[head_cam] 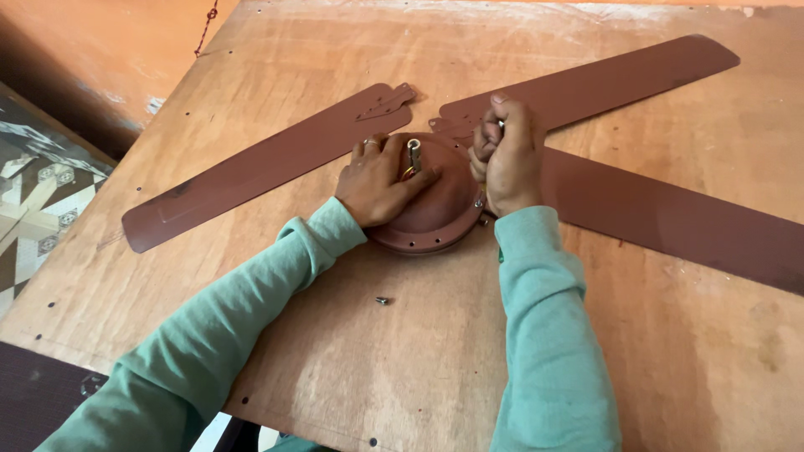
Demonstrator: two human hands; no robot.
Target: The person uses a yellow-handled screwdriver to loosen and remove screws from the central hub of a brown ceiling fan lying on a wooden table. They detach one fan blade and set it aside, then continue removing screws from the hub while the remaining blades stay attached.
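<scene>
- The left hand (381, 177) lies flat on the brown domed fan motor housing (435, 209), fingers spread beside its metal shaft (414, 154).
- The right hand (505, 155) is clenched around a small tool at the housing's right edge; the tool is mostly hidden.
- The housing sits mid-board on a plywood table (402, 360), with three brown fan blades (260, 163) around it.
- A loose screw (382, 300) lies near the housing.
</scene>
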